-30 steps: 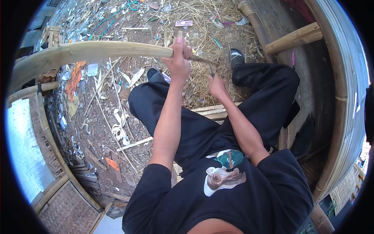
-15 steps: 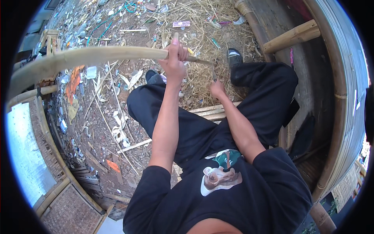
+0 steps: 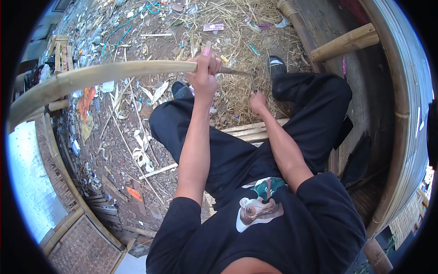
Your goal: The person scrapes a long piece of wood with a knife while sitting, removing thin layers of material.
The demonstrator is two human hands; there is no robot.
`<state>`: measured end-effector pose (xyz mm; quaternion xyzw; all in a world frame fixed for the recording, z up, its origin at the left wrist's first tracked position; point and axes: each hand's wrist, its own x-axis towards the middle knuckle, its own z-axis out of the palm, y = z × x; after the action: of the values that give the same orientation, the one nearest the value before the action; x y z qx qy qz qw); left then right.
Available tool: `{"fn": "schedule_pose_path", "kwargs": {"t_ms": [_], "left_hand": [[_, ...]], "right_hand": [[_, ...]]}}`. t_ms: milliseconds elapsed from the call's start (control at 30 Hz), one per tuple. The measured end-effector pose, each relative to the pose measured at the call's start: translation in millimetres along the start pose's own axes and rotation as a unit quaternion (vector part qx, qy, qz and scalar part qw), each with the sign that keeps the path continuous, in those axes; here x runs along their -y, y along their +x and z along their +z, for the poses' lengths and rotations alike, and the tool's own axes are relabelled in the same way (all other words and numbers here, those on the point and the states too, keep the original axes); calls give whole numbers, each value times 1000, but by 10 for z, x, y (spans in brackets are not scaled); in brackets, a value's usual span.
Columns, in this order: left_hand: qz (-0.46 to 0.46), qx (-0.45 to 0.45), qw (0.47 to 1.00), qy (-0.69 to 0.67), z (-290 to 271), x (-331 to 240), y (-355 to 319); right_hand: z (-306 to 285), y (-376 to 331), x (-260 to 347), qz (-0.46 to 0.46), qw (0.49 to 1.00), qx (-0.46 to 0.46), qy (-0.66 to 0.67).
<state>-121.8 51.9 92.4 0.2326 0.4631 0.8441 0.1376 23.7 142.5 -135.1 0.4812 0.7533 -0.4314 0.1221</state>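
My left hand [image 3: 204, 75] is closed around a long pale bamboo strip [image 3: 114, 69], thumb laid along the top and pointing away from me. From that grip the strip bows out to the left edge of the picture. Its shorter end runs right, toward the blade of a knife [image 3: 253, 83]. My right hand [image 3: 258, 102] grips the knife's handle, mostly hidden by the fingers, between my knees. The blade points away from me and meets or nearly meets the strip's end; whether they touch, I cannot tell.
Straw-like shavings [image 3: 237, 98] and scattered litter cover the dirt ground ahead. Split bamboo pieces [image 3: 251, 131] lie under my legs. A bamboo-framed structure [image 3: 401, 114] stands close on the right, with a pole [image 3: 345, 43] jutting out. Woven bamboo panels [image 3: 84, 246] border the lower left.
The strip's long left part has dropped slightly and is less blurred. Both hands keep their grips, with only slight shifts in position.
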Motion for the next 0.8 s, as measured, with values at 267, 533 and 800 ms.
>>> {"fn": "schedule_pose_path", "kwargs": {"t_ms": [267,533,800], "left_hand": [[-14,6,999,-36,-91,-75,29],[-33,38,997,-50,-69,-68,47],[-35,38,997,-54,-105,-26,91]], "right_hand": [[-377,-498,815,-193,930,-110,294],[-143,-276,293,-34,999,-4,1],[-835,-825,1144,-265,941,-101,185]]}}
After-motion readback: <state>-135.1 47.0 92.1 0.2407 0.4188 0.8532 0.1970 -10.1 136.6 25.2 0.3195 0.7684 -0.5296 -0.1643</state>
